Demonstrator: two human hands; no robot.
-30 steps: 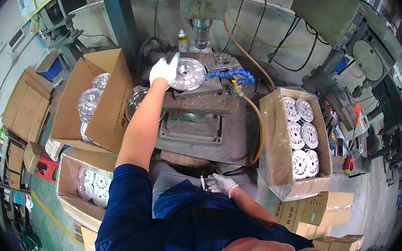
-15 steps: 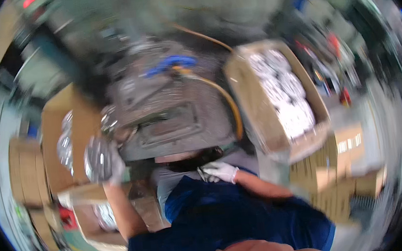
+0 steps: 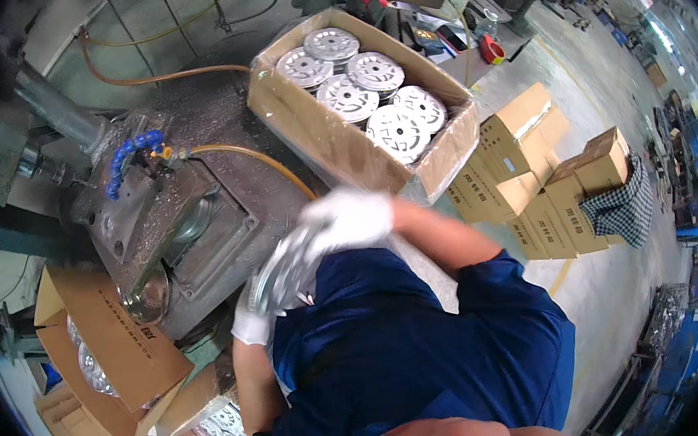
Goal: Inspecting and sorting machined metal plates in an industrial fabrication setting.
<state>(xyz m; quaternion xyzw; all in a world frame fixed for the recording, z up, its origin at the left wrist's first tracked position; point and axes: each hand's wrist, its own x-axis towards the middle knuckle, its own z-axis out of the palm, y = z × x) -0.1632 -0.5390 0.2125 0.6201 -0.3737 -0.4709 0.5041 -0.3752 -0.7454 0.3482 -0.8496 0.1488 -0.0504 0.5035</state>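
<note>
Right hand [image 3: 347,218], white glove, blurred: fingers curled over the upper rim of a round metal disc [image 3: 286,266], gripping it

Left hand [image 3: 251,321], white glove: closed on the lower edge of the same disc, palm underneath, mostly hidden behind it

Disc: shiny, slotted, tilted, held between both hands just in front of the blue work shirt [image 3: 413,355]; detail smeared by motion

Handling note, as judgement: both rims kept supported, disc kept level and clear of the shirt, grip on edges rather than on the slotted face

Just beyond the right fingers: open cardboard box [image 3: 333,135] lined with clear film, holding like discs [image 3: 380,101] laid flat in rows, touching one another

Beyond the left fingers: grey press bed [image 3: 199,232] with recessed plate, orange hose [image 3: 251,156] and blue segmented coolant line [image 3: 129,159] across it

Below the left fingers: open cartons [image 3: 117,341], more discs inside, partly hidden

Well away on the right-hand side: stacked closed cartons [image 3: 530,175], checked cloth [image 3: 625,204] draped over one stack

Surroundings: grey concrete workshop floor [image 3: 608,294], yellow line, machines and bright lamps at the far rim
</note>
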